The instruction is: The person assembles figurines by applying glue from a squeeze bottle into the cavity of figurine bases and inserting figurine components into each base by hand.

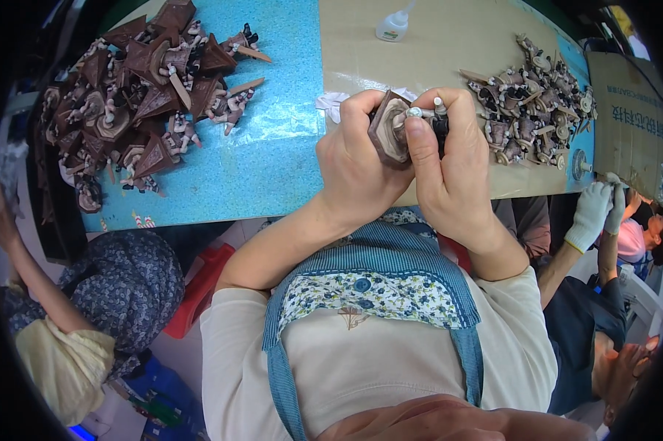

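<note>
In front of my chest, above the near edge of the work table, my two hands meet. My left hand is closed round a dark brown piece with a pale hexagonal face. Between the thumb and fingers of my right hand is a small figurine with pale and black parts. The figurine is held against or very close to the hexagonal face; my fingers hide whether they touch. Much of both pieces is covered by my fingers.
To the left is a heap of brown pointed pieces with figurines; to the right, a pile of small figurines. A white squeeze bottle stands at the back, and white tissue lies behind my hands. A co-worker's gloved hands are at right; another person sits left.
</note>
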### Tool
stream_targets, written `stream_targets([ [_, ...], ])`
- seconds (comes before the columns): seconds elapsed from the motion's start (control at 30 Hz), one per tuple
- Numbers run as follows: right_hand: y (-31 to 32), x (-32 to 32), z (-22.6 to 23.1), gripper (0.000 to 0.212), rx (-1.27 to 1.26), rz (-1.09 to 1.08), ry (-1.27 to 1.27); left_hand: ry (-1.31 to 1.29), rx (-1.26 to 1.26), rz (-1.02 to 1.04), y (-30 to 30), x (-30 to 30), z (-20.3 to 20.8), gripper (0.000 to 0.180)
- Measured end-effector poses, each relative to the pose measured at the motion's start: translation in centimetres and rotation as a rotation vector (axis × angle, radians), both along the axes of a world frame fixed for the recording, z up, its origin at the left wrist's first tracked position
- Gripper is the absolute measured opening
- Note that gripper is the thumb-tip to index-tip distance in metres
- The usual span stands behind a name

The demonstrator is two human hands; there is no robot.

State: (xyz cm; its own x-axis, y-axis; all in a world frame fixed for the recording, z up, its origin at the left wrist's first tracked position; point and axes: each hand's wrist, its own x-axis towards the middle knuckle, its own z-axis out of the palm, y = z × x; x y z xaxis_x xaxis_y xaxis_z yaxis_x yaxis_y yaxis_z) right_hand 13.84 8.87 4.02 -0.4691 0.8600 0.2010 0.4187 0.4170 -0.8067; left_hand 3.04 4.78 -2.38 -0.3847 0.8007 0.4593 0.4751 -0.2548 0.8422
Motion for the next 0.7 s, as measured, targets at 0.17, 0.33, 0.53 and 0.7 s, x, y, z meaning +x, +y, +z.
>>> stream_targets([
  [0.17, 2.1, 1.3, 0.5, 0.019, 0.057, 0.31, -0.089, -0.405, -0.197, -0.427, -0.4, -1.2, 0.3, 0.063],
  [0.33, 4.3, 2.0, 2.5, 0.023, 0.032, 0.561, -0.084, -0.758, -0.447, -0.747, -0.7, -2.7, 1.7, 0.065],
  [0.53, 4.3, 1.5, 2.9, 0.023, -0.095, 0.619, -0.089, -0.779, -0.592, -0.915, -0.3, -3.3, 2.6, 0.073],
  [0.7, 5.0, 2.1, 2.5, 0.029, 0.014, 0.709, -0.052, -0.876, -0.648, -0.904, -0.6, -3.7, 2.3, 0.074],
])
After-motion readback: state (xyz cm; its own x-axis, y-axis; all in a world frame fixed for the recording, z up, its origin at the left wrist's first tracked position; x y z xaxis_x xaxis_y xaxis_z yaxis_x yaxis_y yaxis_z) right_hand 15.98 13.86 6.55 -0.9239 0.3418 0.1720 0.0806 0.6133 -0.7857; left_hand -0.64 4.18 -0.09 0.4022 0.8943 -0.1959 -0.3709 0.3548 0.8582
